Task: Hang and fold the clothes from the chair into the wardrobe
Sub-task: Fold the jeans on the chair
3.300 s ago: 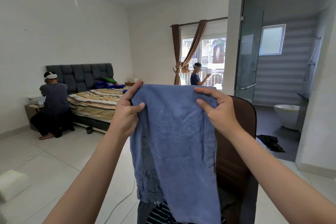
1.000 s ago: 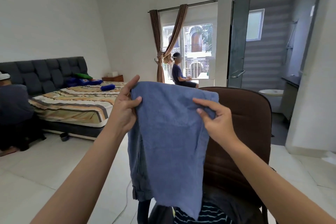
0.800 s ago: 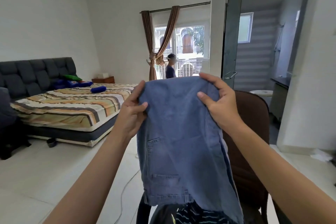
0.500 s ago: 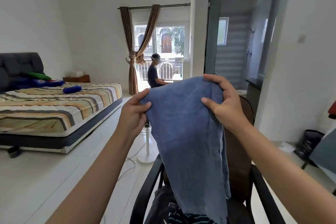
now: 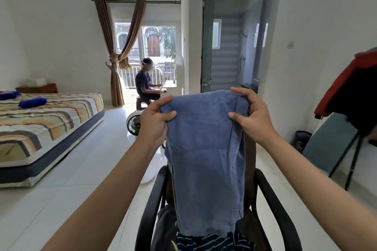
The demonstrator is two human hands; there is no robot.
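A pair of folded blue jeans [image 5: 206, 161] hangs in front of me, held up by its top fold. My left hand [image 5: 155, 126] pinches the top left corner and my right hand [image 5: 253, 118] grips the top right corner. Below them stands a brown office chair [image 5: 263, 195] with black armrests, its back mostly hidden by the jeans. On its seat lie more clothes, among them a dark striped garment [image 5: 212, 242]. The wardrobe is not in view.
A bed [image 5: 44, 128] with a striped cover stands at the left. A white floor fan [image 5: 135, 124] is behind the chair. A person [image 5: 145, 85] sits by the window. At the right a rack [image 5: 350, 149] carries red and black clothes [image 5: 353, 91]. A bathroom doorway [image 5: 234, 36] is ahead.
My view has turned right: the bed slid left and the rack with clothes came into view. Both hands keep holding the jeans up by the top fold.
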